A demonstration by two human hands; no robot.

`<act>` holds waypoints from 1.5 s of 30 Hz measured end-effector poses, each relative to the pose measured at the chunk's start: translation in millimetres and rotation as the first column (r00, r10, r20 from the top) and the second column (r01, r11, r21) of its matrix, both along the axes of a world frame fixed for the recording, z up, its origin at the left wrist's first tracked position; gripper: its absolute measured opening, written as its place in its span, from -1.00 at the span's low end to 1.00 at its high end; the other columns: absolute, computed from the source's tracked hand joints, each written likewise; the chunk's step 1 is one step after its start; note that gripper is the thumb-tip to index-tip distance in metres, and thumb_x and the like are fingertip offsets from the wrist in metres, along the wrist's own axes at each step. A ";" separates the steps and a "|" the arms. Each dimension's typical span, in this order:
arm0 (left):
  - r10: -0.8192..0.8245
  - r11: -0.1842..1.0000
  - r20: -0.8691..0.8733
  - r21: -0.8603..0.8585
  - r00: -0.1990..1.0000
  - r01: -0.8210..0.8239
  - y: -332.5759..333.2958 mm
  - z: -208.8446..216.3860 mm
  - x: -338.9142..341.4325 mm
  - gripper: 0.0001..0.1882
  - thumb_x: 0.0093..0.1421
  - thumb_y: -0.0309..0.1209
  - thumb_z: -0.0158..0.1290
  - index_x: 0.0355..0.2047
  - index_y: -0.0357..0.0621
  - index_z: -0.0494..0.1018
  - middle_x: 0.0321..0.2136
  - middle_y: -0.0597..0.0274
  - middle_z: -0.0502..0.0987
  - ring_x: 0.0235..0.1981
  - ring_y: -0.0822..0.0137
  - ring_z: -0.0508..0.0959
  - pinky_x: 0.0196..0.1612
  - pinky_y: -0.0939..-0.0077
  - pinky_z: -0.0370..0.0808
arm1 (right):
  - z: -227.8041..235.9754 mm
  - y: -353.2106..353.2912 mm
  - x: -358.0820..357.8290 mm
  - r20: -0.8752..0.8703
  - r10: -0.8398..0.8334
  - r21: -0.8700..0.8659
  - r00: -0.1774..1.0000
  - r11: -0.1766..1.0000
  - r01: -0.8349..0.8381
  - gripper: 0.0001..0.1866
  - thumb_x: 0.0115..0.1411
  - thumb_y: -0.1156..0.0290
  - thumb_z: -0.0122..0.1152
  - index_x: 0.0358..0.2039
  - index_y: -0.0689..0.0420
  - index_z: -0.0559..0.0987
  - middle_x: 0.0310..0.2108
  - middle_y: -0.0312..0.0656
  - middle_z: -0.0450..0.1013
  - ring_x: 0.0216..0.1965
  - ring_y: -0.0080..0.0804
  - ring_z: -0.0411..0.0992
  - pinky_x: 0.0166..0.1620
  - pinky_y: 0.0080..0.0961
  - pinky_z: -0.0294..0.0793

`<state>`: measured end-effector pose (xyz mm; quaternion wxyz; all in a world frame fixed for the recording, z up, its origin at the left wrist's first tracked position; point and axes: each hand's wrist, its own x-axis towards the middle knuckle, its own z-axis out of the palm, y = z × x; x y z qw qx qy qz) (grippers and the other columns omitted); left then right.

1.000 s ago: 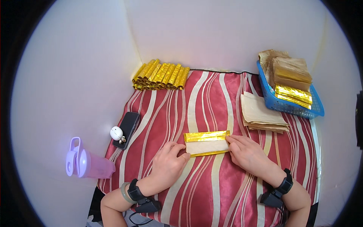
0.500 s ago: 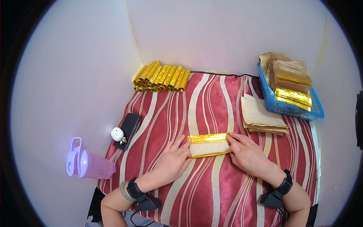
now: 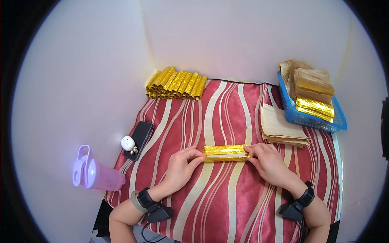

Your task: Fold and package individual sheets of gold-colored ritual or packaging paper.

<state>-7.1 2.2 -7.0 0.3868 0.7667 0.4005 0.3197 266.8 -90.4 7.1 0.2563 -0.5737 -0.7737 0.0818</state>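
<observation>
A sheet of gold foil paper lies on the striped cloth in front of me, its long edges folded inward so that only a narrow pale strip shows between them. My left hand pinches its left end between thumb and fingers. At the opposite end, my right hand grips it with the thumb at the near edge and the fingers at the far edge. Beyond my right hand rests a stack of pale brown paper sheets. A pile of rolled gold paper tubes sits at the far left.
A blue basket at the far right holds brown paper bundles and gold packets. On the left are a black phone, a white earbud case and a purple bottle. Pale walls enclose the red striped cloth.
The near gold edge has been folded up over the paper, narrowing the pale strip. My left hand has turned, with its thumb now at the paper's near corner. The view has shifted slightly.
</observation>
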 end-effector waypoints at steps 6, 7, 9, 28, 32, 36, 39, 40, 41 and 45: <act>0.149 0.975 -0.154 0.187 0.977 -0.120 12.3 0.4 14.9 -0.83 0.17 -0.36 0.17 -0.31 -0.19 0.59 -0.49 0.16 0.55 -0.26 0.21 0.52 -0.19 0.31 0.45 | 3.3 12.2 -5.3 -0.057 -0.175 -0.070 0.983 0.983 0.171 -0.89 0.21 0.47 0.18 -0.27 0.19 0.47 -0.30 -0.08 0.52 -0.25 -0.05 0.46 -0.14 -0.17 0.37; 0.150 0.975 -0.151 0.188 0.977 -0.120 13.9 0.1 15.9 -0.83 0.17 -0.36 0.17 -0.31 -0.19 0.59 -0.49 0.16 0.55 -0.26 0.21 0.52 -0.19 0.31 0.45 | -0.9 14.7 -4.8 -0.088 -0.188 -0.049 0.978 0.982 0.184 -0.90 0.21 0.46 0.19 -0.28 0.19 0.50 -0.32 -0.08 0.52 -0.28 -0.05 0.47 -0.17 -0.19 0.39; 0.165 0.969 -0.204 0.214 0.965 -0.120 16.4 0.1 17.4 -0.83 0.15 -0.34 0.19 -0.32 -0.16 0.60 -0.46 0.20 0.55 -0.25 0.24 0.50 -0.18 0.31 0.44 | -6.4 19.0 -4.0 -0.119 -0.201 -0.028 0.972 0.980 0.199 -0.90 0.20 0.46 0.20 -0.30 0.18 0.52 -0.34 -0.08 0.52 -0.31 -0.05 0.48 -0.21 -0.20 0.41; 0.175 0.934 -0.268 0.351 0.947 -0.073 29.7 -7.9 21.7 -0.86 0.06 -0.41 0.25 -0.37 -0.13 0.58 -0.34 0.22 0.50 -0.19 0.20 0.43 -0.08 0.31 0.37 | -20.1 28.3 -3.8 -0.173 -0.218 0.031 0.961 0.974 0.226 -0.82 0.15 0.46 0.28 -0.23 0.17 0.54 -0.36 -0.15 0.44 -0.37 -0.22 0.47 -0.27 -0.33 0.44; 0.142 0.935 -0.250 0.352 0.958 -0.047 32.6 -10.9 18.0 -0.87 0.07 -0.42 0.25 -0.36 -0.15 0.58 -0.37 0.20 0.51 -0.19 0.20 0.45 -0.07 0.31 0.39 | -19.9 29.6 -2.9 -0.197 -0.209 0.008 0.958 0.977 0.214 -0.82 0.15 0.46 0.28 -0.23 0.18 0.54 -0.37 -0.15 0.45 -0.34 -0.21 0.49 -0.26 -0.33 0.45; 0.088 0.986 -0.200 0.158 0.976 -0.057 29.7 -1.8 19.2 -0.84 0.06 -0.48 0.24 -0.32 -0.21 0.58 -0.35 0.17 0.52 -0.25 0.18 0.50 -0.15 0.35 0.44 | -22.4 30.4 0.0 -0.232 -0.220 -0.037 0.948 0.975 0.217 -0.83 0.15 0.49 0.28 -0.24 0.18 0.55 -0.40 -0.15 0.49 -0.33 -0.21 0.49 -0.25 -0.33 0.45; 0.044 0.988 -0.036 0.151 0.998 -0.038 30.0 -5.6 17.8 -0.82 0.05 -0.54 0.24 -0.29 -0.24 0.58 -0.37 0.17 0.54 -0.29 0.20 0.51 -0.20 0.39 0.46 | -20.6 29.1 0.3 -0.378 -0.166 -0.007 0.911 0.984 0.177 -0.87 0.14 0.47 0.26 -0.28 0.17 0.54 -0.39 -0.11 0.50 -0.27 -0.08 0.49 -0.23 -0.21 0.46; 0.043 0.988 -0.038 0.151 0.998 -0.037 30.9 -5.6 16.2 -0.82 0.05 -0.54 0.24 -0.29 -0.24 0.58 -0.37 0.17 0.54 -0.29 0.20 0.51 -0.20 0.39 0.46 | -16.9 27.1 0.8 -0.291 -0.125 0.084 0.949 0.984 0.155 -0.89 0.14 0.49 0.25 -0.30 0.17 0.56 -0.39 -0.12 0.51 -0.29 -0.09 0.49 -0.24 -0.24 0.47; -0.012 0.942 -0.056 0.334 0.998 0.031 32.4 -5.0 13.9 -0.83 0.06 -0.53 0.22 -0.29 -0.20 0.59 -0.39 0.18 0.55 -0.28 0.21 0.50 -0.20 0.39 0.47 | -13.2 25.2 1.4 -0.198 -0.090 0.172 0.976 0.977 0.125 -0.91 0.14 0.51 0.24 -0.32 0.17 0.57 -0.39 -0.13 0.52 -0.30 -0.11 0.50 -0.25 -0.26 0.47; -0.089 0.715 -0.136 0.681 0.987 0.159 30.0 5.4 9.1 -0.79 0.02 -0.55 0.21 -0.27 -0.16 0.59 -0.43 0.23 0.56 -0.27 0.24 0.50 -0.24 0.39 0.50 | -4.4 19.4 7.2 -0.160 -0.022 0.294 0.987 0.953 0.068 -0.91 0.10 0.54 0.24 -0.34 0.16 0.60 -0.38 -0.15 0.52 -0.31 -0.17 0.50 -0.26 -0.32 0.49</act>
